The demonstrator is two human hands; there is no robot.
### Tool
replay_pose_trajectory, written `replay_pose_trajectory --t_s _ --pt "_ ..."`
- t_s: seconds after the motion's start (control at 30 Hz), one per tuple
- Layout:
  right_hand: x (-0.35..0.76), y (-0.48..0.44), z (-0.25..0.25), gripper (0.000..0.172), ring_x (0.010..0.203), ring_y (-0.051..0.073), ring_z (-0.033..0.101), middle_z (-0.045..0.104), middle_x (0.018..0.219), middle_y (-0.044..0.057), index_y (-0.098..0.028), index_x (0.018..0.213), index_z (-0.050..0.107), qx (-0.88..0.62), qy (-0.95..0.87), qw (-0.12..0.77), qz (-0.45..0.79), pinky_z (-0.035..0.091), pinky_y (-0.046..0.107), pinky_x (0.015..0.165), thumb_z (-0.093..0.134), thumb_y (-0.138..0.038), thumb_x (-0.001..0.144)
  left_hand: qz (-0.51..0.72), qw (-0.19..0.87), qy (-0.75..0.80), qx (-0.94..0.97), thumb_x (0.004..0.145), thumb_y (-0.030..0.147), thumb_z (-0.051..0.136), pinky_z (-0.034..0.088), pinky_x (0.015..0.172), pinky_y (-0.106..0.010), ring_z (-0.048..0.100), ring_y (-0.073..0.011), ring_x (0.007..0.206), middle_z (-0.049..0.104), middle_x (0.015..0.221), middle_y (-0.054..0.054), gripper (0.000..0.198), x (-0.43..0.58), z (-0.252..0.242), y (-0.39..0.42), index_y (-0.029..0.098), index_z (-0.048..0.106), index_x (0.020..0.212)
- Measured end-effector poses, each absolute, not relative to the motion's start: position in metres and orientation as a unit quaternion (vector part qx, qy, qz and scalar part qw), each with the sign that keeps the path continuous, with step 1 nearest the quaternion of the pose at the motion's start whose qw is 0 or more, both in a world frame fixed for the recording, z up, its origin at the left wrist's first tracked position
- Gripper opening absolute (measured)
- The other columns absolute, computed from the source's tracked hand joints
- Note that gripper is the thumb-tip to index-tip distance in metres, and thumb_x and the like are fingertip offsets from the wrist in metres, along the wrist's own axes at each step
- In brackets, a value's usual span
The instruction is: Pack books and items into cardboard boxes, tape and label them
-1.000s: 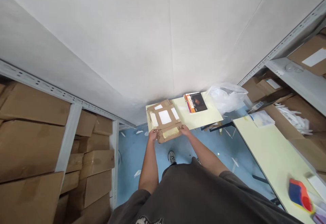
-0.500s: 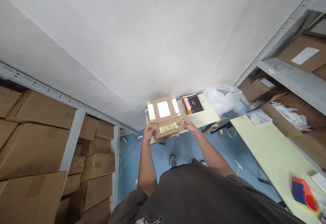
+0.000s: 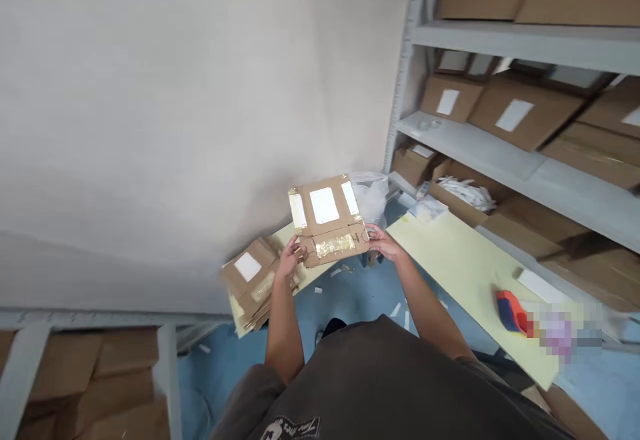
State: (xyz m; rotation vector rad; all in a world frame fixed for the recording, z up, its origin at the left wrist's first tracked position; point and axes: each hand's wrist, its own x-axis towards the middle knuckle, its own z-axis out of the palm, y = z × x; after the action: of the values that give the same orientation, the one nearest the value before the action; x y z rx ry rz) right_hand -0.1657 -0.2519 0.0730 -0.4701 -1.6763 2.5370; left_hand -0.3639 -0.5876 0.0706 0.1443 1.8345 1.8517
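Observation:
Between my two hands I hold a flattened cardboard box (image 3: 327,229), brown with white paper labels and shiny strips of tape. My left hand (image 3: 290,257) grips its lower left edge, and my right hand (image 3: 383,243) has its lower right edge. The sheet is raised in front of me, over the gap between two tables. To the left, a stack of flattened cardboard boxes (image 3: 239,283) lies on a pale yellow table (image 3: 236,313); its top piece also carries a white label.
At right stands a second pale yellow table (image 3: 440,263) with a red and blue tape dispenser (image 3: 511,312). Behind it, grey metal shelving (image 3: 475,150) holds cardboard boxes (image 3: 513,110). A white plastic bag (image 3: 370,197) sits beyond my right hand. Paper scraps lie on the blue floor (image 3: 320,310).
Both hands have lifted the flattened box off the stack. My view has turned right, so the stack now appears further left and more of the right shelving shows.

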Motion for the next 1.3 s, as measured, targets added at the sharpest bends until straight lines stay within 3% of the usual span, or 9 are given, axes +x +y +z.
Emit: replay_pose_trajectory --t_s 0.13,0.33,0.67,0.83,0.97,1.1,1.3 --pt "-0.098 -0.178 0.084 0.079 0.087 0.02 0.071 0.073 0.102 0.0 -0.034 0.137 0.063 -0.215 -0.534 0.105 0.811 0.057 0.027 0.07 0.092 -0.027 0.063 0.657 0.36 0.65 0.128 0.071 0.036 0.091 0.058 0.082 -0.031 0.068 -0.0175 0.093 0.068 0.107 -0.004 0.096 -0.366 0.073 -0.469 0.028 0.055 0.159" --pt "-0.003 -0.094 0.085 0.082 0.096 0.023 0.071 0.072 0.106 0.001 -0.035 0.136 0.064 -0.311 -0.503 0.213 0.778 0.06 0.035 0.082 0.093 -0.025 0.06 0.575 0.48 0.626 0.219 0.071 0.031 0.09 0.059 0.085 -0.031 0.07 -0.0195 0.102 0.068 0.123 -0.008 0.091 -0.359 0.061 -0.295 0.031 0.058 0.156" --pt "0.068 -0.047 0.091 0.08 0.09 0.019 0.069 0.069 0.103 -0.001 -0.036 0.135 0.065 -0.427 -0.411 0.361 0.72 0.059 0.035 0.084 0.091 -0.02 0.061 0.468 0.619 0.531 0.341 0.075 0.028 0.086 0.059 0.082 -0.031 0.072 -0.021 0.098 0.073 0.122 -0.009 0.085 -0.336 0.034 -0.07 0.028 0.058 0.155" --pt "0.075 -0.05 0.077 0.074 0.08 0.016 0.067 0.064 0.096 -0.003 -0.035 0.128 0.069 -0.483 -0.34 0.423 0.687 0.057 0.033 0.081 0.088 -0.019 0.059 0.407 0.667 0.501 0.373 0.074 0.03 0.087 0.059 0.08 -0.03 0.072 -0.0194 0.095 0.072 0.118 -0.007 0.083 -0.326 0.028 -0.008 0.03 0.06 0.153" --pt "0.081 -0.051 0.064 0.079 0.082 0.016 0.069 0.065 0.101 -0.001 -0.035 0.135 0.068 -0.511 -0.323 0.457 0.653 0.058 0.033 0.081 0.087 -0.021 0.059 0.381 0.681 0.484 0.396 0.073 0.032 0.089 0.056 0.075 -0.026 0.07 -0.0171 0.091 0.071 0.116 -0.006 0.082 -0.316 0.031 0.028 0.028 0.062 0.151" --pt "0.089 -0.051 0.046 0.089 0.103 0.025 0.073 0.07 0.118 0.006 -0.034 0.151 0.06 -0.558 -0.358 0.452 0.597 0.06 0.042 0.095 0.086 -0.03 0.066 0.368 0.672 0.502 0.402 0.073 0.03 0.089 0.053 0.069 -0.021 0.068 -0.0131 0.083 0.071 0.108 -0.003 0.083 -0.292 0.033 0.05 0.03 0.061 0.151" --pt "0.067 -0.059 -0.005 0.107 0.138 0.039 0.061 0.066 0.148 0.017 -0.03 0.16 0.053 -0.646 -0.48 0.327 0.495 0.055 0.052 0.107 0.093 -0.029 0.061 0.341 0.629 0.584 0.384 0.073 0.017 0.083 0.051 0.061 -0.021 0.066 -0.0128 0.07 0.069 0.092 0.0 0.083 -0.199 0.01 0.045 0.026 0.056 0.151"
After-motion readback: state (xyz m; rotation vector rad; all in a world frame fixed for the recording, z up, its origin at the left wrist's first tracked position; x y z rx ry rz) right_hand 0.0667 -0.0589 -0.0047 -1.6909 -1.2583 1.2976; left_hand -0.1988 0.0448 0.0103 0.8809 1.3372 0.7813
